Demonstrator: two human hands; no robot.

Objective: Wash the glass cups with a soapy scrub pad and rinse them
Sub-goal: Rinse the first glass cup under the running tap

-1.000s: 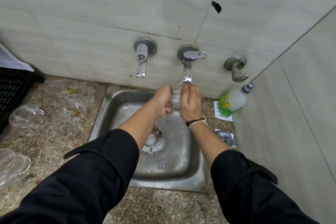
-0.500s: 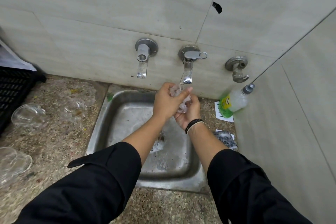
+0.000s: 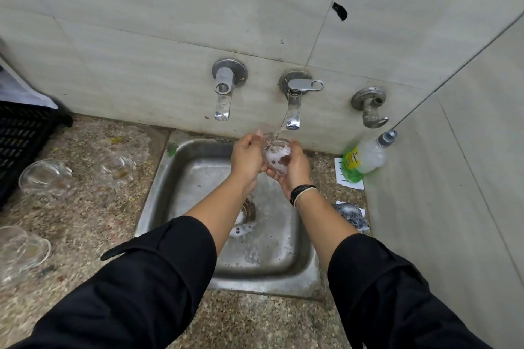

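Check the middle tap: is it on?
On. A thin stream runs from the middle tap down to the glass cup held by both the left hand and right hand.

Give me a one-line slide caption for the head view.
Both hands, left hand and right hand, hold a sudsy glass cup under the running middle tap above the steel sink.

The yellow-green label on the dish soap bottle (image 3: 365, 156), leaning in the corner by the sink, is showing dark print too small and blurred to read; nothing else is bearing text.
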